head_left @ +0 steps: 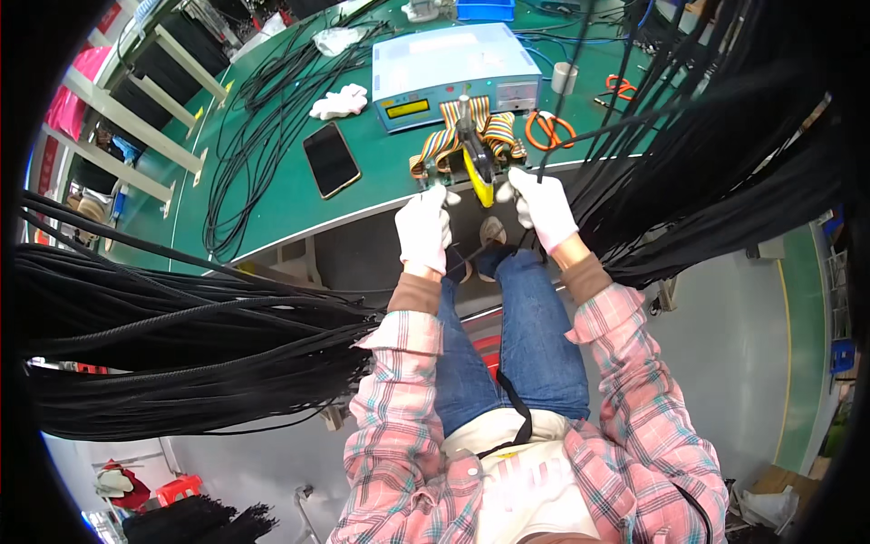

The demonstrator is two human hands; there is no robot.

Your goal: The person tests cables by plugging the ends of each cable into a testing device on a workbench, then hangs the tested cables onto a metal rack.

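Observation:
Both my hands wear white gloves and sit at the near edge of a green workbench (272, 195). My left hand (424, 225) is closed on the end of a thin black cable beside a small connector fixture (433, 172). My right hand (541, 207) grips a black cable (580, 136) that runs up to the right. Between the hands stands a yellow-and-black lever clamp (478, 168) with rainbow ribbon cables (449, 136) leading to a pale blue tester box (453, 68).
Thick bundles of black cables hang at my left (181, 354) and right (725, 154). On the bench lie a dark phone (331, 159), loose black cables (263, 118), a spare white glove (340, 102), orange scissors (548, 129) and a small cup (564, 77).

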